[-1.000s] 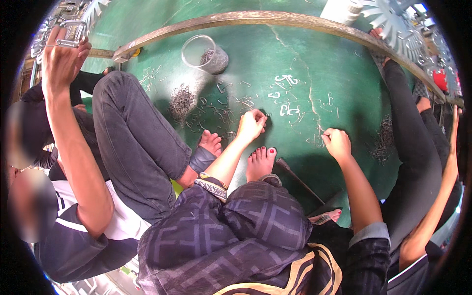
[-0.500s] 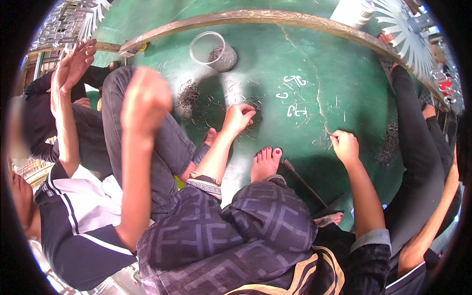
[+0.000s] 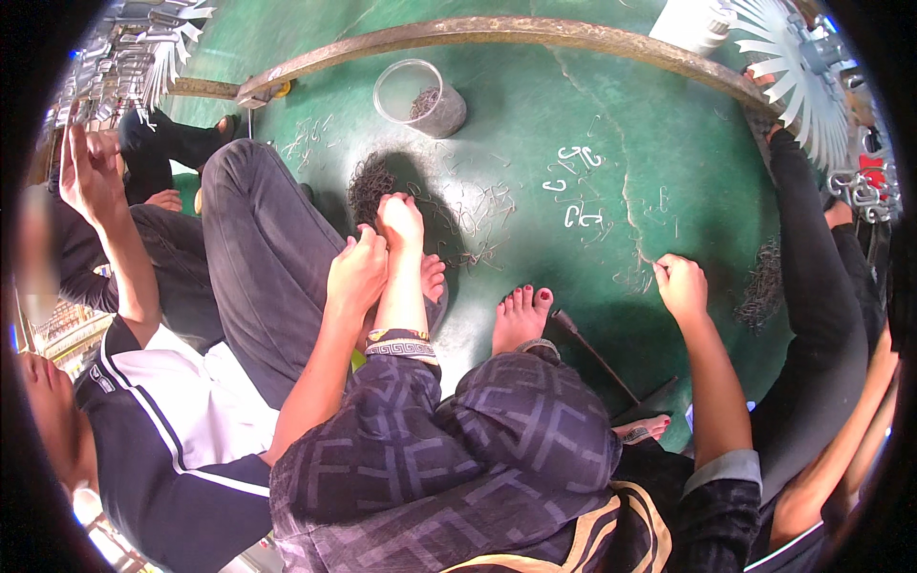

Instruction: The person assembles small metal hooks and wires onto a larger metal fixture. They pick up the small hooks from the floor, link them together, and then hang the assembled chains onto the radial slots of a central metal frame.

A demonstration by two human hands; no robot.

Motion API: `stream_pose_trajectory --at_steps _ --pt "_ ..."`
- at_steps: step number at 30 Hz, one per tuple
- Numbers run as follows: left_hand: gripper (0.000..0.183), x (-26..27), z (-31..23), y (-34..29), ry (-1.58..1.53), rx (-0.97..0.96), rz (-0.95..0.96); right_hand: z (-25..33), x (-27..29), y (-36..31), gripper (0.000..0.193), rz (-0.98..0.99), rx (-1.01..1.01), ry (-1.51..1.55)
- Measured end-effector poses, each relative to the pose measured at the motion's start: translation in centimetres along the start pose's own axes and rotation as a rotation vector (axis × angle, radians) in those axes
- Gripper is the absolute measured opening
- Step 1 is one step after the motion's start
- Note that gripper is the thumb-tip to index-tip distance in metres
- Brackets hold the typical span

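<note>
My left hand (image 3: 401, 220) reaches over the near edge of a dark heap of thin wire hooks (image 3: 371, 186) on the green floor. Its fingers are closed, and whatever they hold is hidden. Thin hooks (image 3: 487, 205) lie scattered to the right of it. Low over the floor, my right hand (image 3: 681, 285) has thumb and fingers pinched together, beside a few fine wire pieces (image 3: 632, 279). Anything between those fingertips is too small to make out. Farther off lie several shiny, thicker white hooks (image 3: 576, 212).
A clear plastic tub (image 3: 441, 110) partly filled with dark hooks stands beyond the heap. Close to my left hand is the closed hand (image 3: 358, 272) of a person on my left. Another dark pile (image 3: 761, 286) lies at right. A metal bar (image 3: 478, 31) crosses the far side.
My left hand has moved left from the scattered hooks to the dark heap. The neighbour's blurred, raised hand has come down beside it. My right hand has barely shifted.
</note>
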State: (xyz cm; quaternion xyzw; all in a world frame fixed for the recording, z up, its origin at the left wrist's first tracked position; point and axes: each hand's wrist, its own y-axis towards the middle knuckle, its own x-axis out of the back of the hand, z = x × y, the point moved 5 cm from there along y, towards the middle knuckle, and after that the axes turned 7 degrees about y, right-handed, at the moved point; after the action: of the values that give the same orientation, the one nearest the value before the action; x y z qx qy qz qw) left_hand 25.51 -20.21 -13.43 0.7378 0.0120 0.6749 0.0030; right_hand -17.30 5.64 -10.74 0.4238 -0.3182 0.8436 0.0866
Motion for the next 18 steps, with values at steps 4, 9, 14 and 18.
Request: stream_pose_trajectory --at_steps 4,9,14,18 --pt "0.011 0.4 0.6 0.0 0.074 -0.011 0.019 0.4 0.2 0.2 0.015 -0.038 0.033 0.003" --pt "0.013 0.9 -0.7 0.7 0.14 -0.097 -0.012 1.1 1.6 -0.2 0.015 -0.102 0.074 0.002" --pt "0.016 1.5 -2.9 1.1 0.146 -0.187 -0.136 1.1 1.4 0.8 0.021 -0.153 0.139 -0.053" --pt "0.019 5.4 -5.8 0.5 -0.066 -0.216 -0.189 5.0 5.2 0.7 0.02 -0.284 0.215 0.105"
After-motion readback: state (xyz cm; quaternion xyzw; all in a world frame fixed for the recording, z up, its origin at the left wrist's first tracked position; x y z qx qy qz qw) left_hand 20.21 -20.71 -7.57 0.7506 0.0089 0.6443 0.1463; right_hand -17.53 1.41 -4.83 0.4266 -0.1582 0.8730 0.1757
